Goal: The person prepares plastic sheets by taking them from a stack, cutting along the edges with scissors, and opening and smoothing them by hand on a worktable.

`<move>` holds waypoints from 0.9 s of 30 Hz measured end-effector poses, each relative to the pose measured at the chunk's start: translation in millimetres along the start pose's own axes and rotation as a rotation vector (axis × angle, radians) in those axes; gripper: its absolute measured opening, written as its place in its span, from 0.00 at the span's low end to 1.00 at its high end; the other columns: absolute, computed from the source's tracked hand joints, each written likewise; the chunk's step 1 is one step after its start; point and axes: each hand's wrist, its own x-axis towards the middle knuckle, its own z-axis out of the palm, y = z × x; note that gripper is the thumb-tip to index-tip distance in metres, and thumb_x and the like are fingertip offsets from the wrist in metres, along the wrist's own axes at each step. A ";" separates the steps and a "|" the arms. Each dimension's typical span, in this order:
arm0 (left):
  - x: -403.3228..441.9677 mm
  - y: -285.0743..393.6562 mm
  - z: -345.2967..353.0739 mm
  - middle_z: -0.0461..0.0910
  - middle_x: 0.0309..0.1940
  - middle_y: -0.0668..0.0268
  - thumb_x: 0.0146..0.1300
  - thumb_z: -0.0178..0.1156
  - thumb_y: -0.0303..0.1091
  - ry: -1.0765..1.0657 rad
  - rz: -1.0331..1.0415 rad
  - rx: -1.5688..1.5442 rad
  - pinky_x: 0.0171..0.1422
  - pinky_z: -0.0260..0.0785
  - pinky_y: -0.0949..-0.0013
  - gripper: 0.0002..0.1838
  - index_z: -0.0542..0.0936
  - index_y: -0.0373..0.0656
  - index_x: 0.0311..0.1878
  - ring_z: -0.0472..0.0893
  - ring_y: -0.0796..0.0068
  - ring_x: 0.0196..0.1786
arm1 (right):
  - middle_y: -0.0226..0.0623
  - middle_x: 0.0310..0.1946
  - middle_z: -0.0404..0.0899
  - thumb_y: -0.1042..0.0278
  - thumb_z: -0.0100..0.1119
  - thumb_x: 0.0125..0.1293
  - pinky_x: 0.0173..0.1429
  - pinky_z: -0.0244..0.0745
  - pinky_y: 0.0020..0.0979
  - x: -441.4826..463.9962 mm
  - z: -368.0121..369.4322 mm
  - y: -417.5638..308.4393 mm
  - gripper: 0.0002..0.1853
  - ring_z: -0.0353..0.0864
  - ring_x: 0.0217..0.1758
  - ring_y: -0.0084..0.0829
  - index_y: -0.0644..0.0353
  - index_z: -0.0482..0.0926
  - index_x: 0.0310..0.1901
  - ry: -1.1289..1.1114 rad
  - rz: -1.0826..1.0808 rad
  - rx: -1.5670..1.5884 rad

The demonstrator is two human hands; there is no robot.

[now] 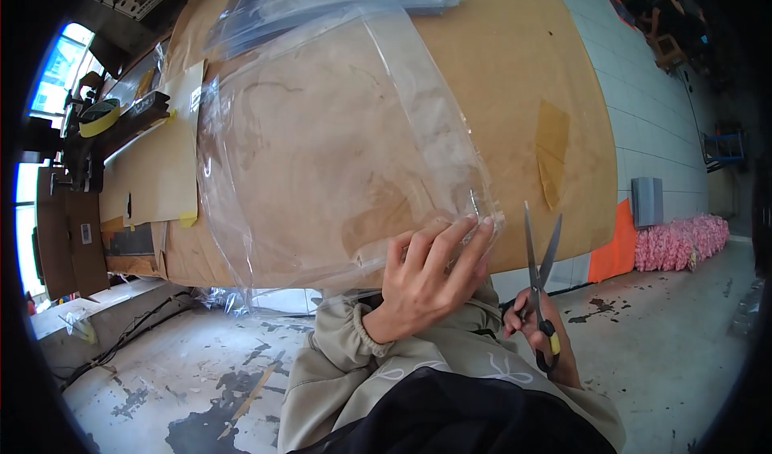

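Observation:
A large clear plastic sheet or bag (322,132), with a seam-like strip along its right side, lies over the brown-covered table. My left hand (430,273) is at its near right corner, fingers bent over the plastic and thumb hidden beneath. The plastic bunches and shines by the fingertips. Just off the table's near edge, my right hand (535,325) is closed round the handles of a pair of scissors (536,281). Their blades are spread apart and point up, away from me, to the right of the plastic and not touching it.
A stack of clear plastic (346,0) lies at the table's far side. Brown tape (552,152) is stuck on the table (490,68). On the left are a tape roll (100,119) and cardboard (161,164). Pink bundled material (679,242) and an orange sheet (615,245) are at right.

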 end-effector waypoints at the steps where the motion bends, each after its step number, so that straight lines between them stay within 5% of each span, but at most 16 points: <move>1: -1.3 -1.0 0.3 0.79 0.45 0.73 0.42 0.67 0.32 0.004 0.009 -0.003 0.41 0.64 0.70 0.24 0.83 0.52 0.49 0.78 0.74 0.39 | 0.28 0.28 0.70 0.61 0.72 0.55 0.39 0.67 0.21 1.7 6.5 -8.3 0.26 0.69 0.30 0.18 0.61 0.66 0.47 0.015 0.074 -0.022; 12: -5.0 -4.7 4.9 0.80 0.46 0.75 0.43 0.65 0.31 0.028 0.061 0.048 0.42 0.65 0.72 0.23 0.84 0.53 0.48 0.79 0.78 0.40 | 0.22 0.21 0.67 0.65 0.73 0.54 0.30 0.59 0.16 25.3 31.5 -22.4 0.20 0.64 0.25 0.12 0.63 0.72 0.41 0.199 0.037 -0.480; 27: -4.4 -5.1 6.1 0.81 0.44 0.77 0.43 0.64 0.30 0.038 0.082 0.078 0.42 0.65 0.73 0.22 0.85 0.53 0.47 0.79 0.79 0.38 | 0.23 0.23 0.67 0.67 0.73 0.54 0.31 0.61 0.16 27.7 26.6 -23.2 0.20 0.65 0.28 0.12 0.64 0.72 0.41 0.153 0.014 -0.517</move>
